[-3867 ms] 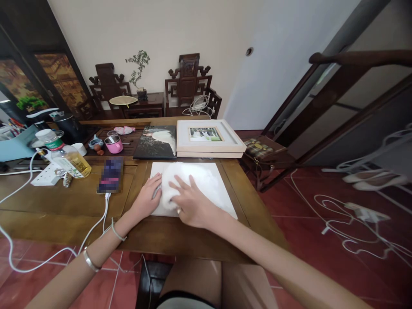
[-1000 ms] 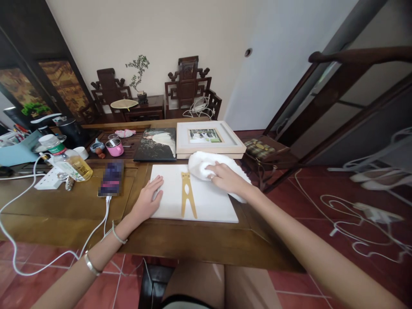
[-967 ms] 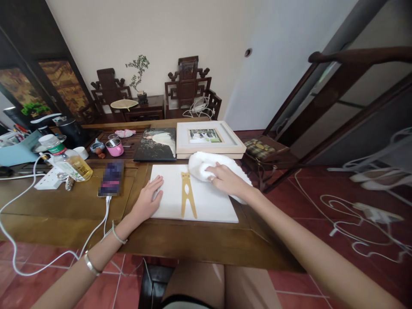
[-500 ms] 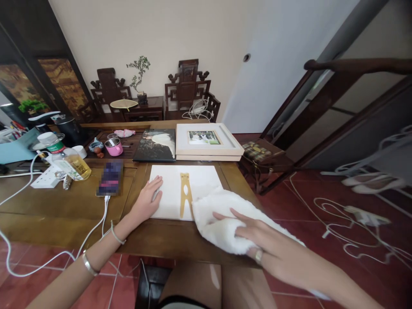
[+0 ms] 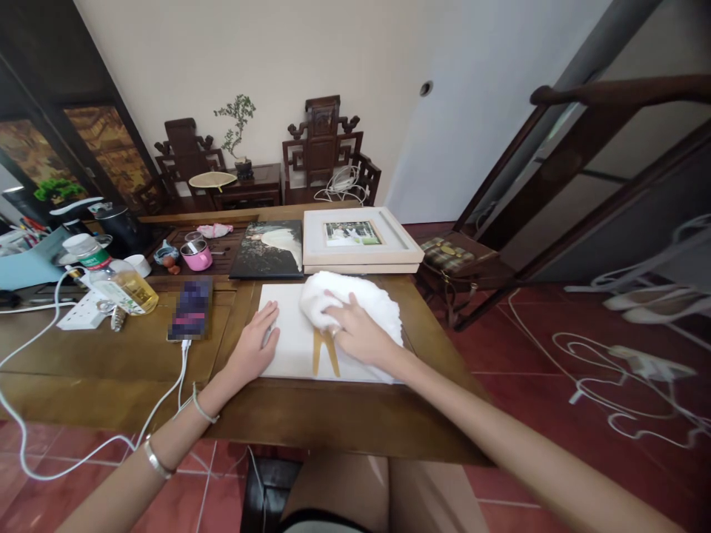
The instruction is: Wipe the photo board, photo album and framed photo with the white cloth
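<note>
A white flat panel point(image 5: 289, 348) with a gold stand strip point(image 5: 325, 359) lies on the wooden table point(image 5: 111, 355). My left hand point(image 5: 252, 348) lies flat and open on the panel's left edge. My right hand point(image 5: 361, 333) presses a fluffy white cloth point(image 5: 355, 303) onto the panel's upper middle, fingers spread over the cloth. The cloth hides the top of the gold strip.
Behind the panel sit a dark photo print point(image 5: 269, 248) and a stacked white picture frame point(image 5: 358, 237). To the left lie a phone point(image 5: 190, 309) on a white cable, a bottle point(image 5: 114, 277), a power strip point(image 5: 83, 311) and a pink cup point(image 5: 197, 255). White cables point(image 5: 616, 355) trail over the red floor.
My right hand has swept the cloth from the table's near right edge back up and left onto the panel. My left hand has stayed put.
</note>
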`<state>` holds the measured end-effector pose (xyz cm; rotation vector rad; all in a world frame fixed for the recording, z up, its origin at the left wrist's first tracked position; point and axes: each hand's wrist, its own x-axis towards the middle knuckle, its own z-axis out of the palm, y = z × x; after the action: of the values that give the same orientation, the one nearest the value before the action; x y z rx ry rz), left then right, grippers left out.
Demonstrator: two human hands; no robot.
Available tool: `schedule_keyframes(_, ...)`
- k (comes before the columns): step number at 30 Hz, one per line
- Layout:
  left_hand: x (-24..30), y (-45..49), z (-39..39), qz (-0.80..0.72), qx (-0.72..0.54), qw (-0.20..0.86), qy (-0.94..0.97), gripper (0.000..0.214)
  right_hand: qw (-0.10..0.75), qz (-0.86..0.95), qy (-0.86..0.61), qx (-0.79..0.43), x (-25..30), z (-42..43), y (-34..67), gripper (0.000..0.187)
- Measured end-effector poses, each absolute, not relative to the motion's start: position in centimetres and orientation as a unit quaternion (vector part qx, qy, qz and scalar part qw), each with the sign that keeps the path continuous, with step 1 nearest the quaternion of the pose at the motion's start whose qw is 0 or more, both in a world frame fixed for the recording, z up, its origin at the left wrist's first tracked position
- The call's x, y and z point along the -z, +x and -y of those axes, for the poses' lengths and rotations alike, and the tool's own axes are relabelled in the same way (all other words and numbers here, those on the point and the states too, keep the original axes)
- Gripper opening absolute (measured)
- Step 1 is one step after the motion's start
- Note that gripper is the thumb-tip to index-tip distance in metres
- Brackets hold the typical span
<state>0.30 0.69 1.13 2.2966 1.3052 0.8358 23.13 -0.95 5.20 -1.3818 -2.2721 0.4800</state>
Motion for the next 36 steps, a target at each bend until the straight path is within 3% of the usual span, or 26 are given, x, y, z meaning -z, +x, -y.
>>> schedule_keyframes(10,-0.9,0.4,-0.8,-0.462,-0.302,0.186,0.813,0.045,0.113,0.882,-0.381,-0.255,-8.5,11.4,23.2,0.033)
schedule_keyframes(19,-0.9,0.2,-0.8,-0.457,-0.310,0.188,0.812,0.043,0.122,0.875,-0.457,-0.107,-6.6,1.3,22.0,0.026)
schedule_keyframes(24,-1.0,0.2,-0.8,-0.458,-0.306,0.188,0.813,0.043,0.121,0.868,-0.474,-0.083,-7.0,-1.9,20.6,0.031)
schedule_keyframes(36,-1.3,0.2,-0.7,-0.459,-0.292,0.179,0.820,0.043,0.101,0.911,-0.358,-0.175,-7.7,10.6,21.7,0.026)
